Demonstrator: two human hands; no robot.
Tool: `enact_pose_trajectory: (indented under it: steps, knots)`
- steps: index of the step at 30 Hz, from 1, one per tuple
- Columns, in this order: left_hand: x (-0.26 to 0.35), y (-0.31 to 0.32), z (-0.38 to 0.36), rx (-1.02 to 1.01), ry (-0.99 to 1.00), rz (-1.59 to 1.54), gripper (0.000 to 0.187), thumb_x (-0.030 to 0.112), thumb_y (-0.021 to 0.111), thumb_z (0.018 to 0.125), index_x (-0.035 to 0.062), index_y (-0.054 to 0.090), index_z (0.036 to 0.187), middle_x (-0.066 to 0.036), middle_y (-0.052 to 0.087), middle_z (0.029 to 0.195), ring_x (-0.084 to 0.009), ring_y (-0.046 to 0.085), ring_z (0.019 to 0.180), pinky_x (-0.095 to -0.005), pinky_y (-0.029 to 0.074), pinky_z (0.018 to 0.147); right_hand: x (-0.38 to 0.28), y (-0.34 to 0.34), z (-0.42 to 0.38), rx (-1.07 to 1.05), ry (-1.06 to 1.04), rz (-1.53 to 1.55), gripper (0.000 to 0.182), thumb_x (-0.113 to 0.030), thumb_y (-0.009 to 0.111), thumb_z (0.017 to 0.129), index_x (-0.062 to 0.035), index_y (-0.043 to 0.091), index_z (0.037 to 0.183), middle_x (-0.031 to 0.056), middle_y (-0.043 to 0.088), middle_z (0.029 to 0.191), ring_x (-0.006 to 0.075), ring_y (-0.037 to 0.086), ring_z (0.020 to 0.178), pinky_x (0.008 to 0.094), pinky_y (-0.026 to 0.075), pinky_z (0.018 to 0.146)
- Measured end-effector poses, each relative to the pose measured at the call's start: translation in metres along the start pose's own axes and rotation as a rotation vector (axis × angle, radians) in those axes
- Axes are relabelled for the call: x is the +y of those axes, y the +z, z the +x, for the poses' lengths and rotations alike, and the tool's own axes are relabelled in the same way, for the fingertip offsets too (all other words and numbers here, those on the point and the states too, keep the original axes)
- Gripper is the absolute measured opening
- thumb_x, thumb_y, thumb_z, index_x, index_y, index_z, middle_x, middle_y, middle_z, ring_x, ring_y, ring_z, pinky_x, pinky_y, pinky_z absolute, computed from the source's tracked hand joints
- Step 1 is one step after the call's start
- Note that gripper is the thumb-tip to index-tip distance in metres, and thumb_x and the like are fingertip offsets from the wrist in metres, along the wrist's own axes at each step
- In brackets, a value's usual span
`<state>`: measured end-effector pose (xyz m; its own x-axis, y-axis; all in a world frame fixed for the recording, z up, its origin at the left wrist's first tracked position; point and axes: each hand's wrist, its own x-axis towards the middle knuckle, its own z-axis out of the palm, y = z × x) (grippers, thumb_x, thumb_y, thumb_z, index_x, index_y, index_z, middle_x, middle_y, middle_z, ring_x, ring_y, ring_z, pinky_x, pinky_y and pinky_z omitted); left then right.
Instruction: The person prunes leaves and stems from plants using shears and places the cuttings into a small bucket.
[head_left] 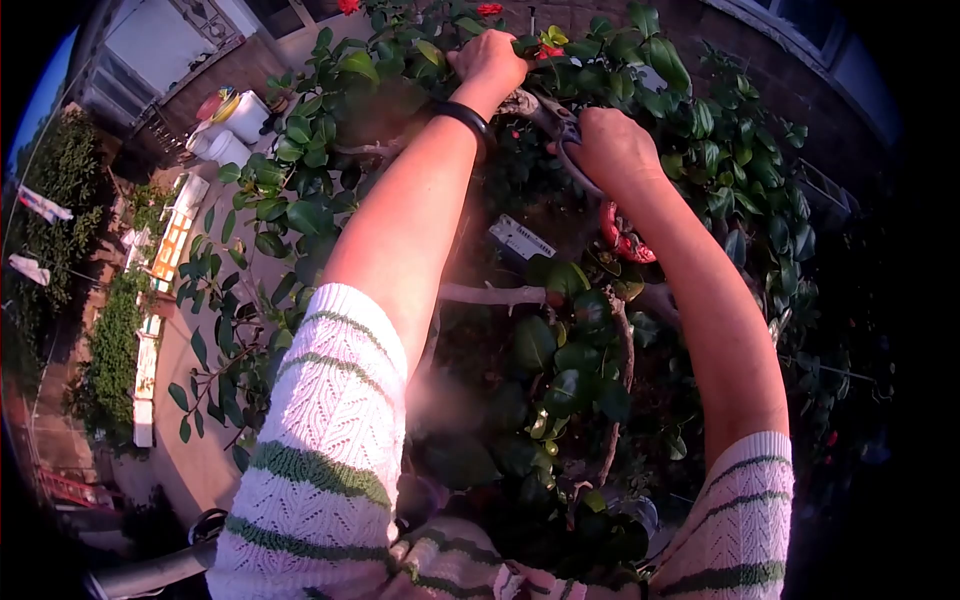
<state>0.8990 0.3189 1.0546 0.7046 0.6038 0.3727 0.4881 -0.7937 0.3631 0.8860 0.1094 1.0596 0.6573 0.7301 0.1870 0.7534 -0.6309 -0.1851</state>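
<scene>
My left hand (490,65) is closed among the leaves at the top of a leafy shrub (570,350), beside a red flower (550,50). What its fingers grip is hidden. A dark bracelet (465,118) circles that wrist. Slightly lower and to the right, my right hand (612,148) is wrapped round pruning shears; a grey metal curve and a red grip (625,238) show below it. The shears' head (566,125) lies against a thick pale branch (530,102), just below my left hand.
A bare pale branch (495,295) crosses the shrub's middle, and a white label (522,238) sits behind it. White buckets (228,148) stand at left near a wall. A low planter edge (170,250) and a metal tube (150,570) are also on the left.
</scene>
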Motion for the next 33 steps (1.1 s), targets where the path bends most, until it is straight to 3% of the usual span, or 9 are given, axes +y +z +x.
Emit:
enact_pose_trajectory:
  steps: [9,11,13,15,17,21,23,26,33]
  knots:
    - [-0.024,0.018,0.010,0.168,-0.065,-0.400,0.040,0.028,0.080,0.071,0.0065,0.070,0.103,-0.010,0.070,0.097,-0.0225,0.066,0.090,-0.0381,0.048,0.081,0.043,0.016,-0.013,0.114,-0.026,0.178,0.053,-0.050,0.070,0.078,0.0012,0.062,0.091,0.0199,0.067,0.083,0.0367,0.066,0.083,0.0435,0.052,0.072]
    - [-0.023,0.000,-0.004,0.029,-0.086,-0.993,0.033,0.014,0.076,0.076,-0.0010,0.067,0.104,-0.006,0.069,0.093,-0.0141,0.062,0.083,-0.0305,0.049,0.075,0.064,0.026,-0.013,0.091,0.054,0.439,0.057,-0.052,0.068,0.080,0.0034,0.061,0.092,0.0200,0.065,0.079,0.0338,0.065,0.076,0.0417,0.050,0.070]
    - [-0.025,-0.028,-0.019,0.000,-0.085,-1.096,0.031,0.014,0.076,0.076,0.0013,0.068,0.103,-0.006,0.069,0.096,-0.0154,0.063,0.084,-0.0298,0.049,0.074,0.063,0.016,-0.030,0.046,0.083,0.829,0.056,-0.051,0.067,0.083,0.0037,0.059,0.090,0.0100,0.060,0.070,0.0153,0.054,0.065,0.0319,0.046,0.063]
    - [-0.024,-0.057,-0.042,0.003,-0.072,-1.230,0.029,0.012,0.079,0.074,0.0015,0.068,0.099,-0.004,0.069,0.092,-0.0141,0.061,0.081,-0.0301,0.047,0.076,0.067,0.006,-0.043,0.004,0.099,0.981,0.055,-0.051,0.068,0.084,0.0029,0.059,0.092,0.0073,0.060,0.070,0.0126,0.054,0.066,0.0296,0.046,0.063]
    - [-0.046,-0.075,-0.052,0.085,0.024,-1.274,0.029,0.014,0.079,0.075,0.0036,0.068,0.099,-0.003,0.068,0.094,-0.0132,0.060,0.089,-0.0298,0.045,0.081,0.076,0.011,-0.050,-0.030,0.084,0.942,0.055,-0.051,0.067,0.084,0.0022,0.058,0.094,0.0069,0.059,0.071,0.0124,0.053,0.067,0.0290,0.046,0.064]
    - [-0.106,-0.090,-0.068,0.197,-0.268,-1.430,0.025,0.011,0.077,0.076,0.0054,0.067,0.099,-0.003,0.066,0.102,-0.0134,0.055,0.099,-0.0323,0.042,0.087,0.074,0.008,-0.071,-0.064,-0.030,0.647,0.044,-0.038,0.069,0.086,0.0019,0.056,0.101,0.0076,0.061,0.080,0.0126,0.055,0.076,0.0289,0.046,0.071]
    - [-0.133,-0.091,-0.078,0.201,-0.301,-1.414,0.027,0.005,0.074,0.075,0.0065,0.065,0.101,-0.004,0.065,0.102,-0.0158,0.057,0.096,-0.0321,0.044,0.086,0.070,0.001,-0.077,-0.063,0.003,0.589,0.052,-0.044,0.069,0.082,0.0024,0.057,0.102,0.0150,0.065,0.085,0.0227,0.060,0.080,0.0345,0.048,0.076]
    - [-0.125,-0.096,-0.101,0.021,-0.263,-1.260,0.032,0.010,0.073,0.079,0.0030,0.064,0.109,-0.006,0.066,0.111,-0.0184,0.060,0.102,-0.0346,0.048,0.088,0.072,0.000,-0.080,-0.056,0.037,0.549,0.060,-0.055,0.068,0.076,-0.0007,0.061,0.099,0.0212,0.066,0.091,0.0366,0.064,0.089,0.0410,0.049,0.079]
    - [-0.080,-0.080,-0.071,-0.345,-0.217,-1.267,0.036,0.022,0.076,0.077,0.0069,0.067,0.109,-0.004,0.063,0.111,-0.0145,0.054,0.106,-0.0313,0.043,0.090,0.047,-0.022,-0.074,-0.074,0.067,0.261,0.060,-0.053,0.069,0.075,-0.0040,0.062,0.109,0.0194,0.067,0.093,0.0365,0.064,0.092,0.0428,0.050,0.080]
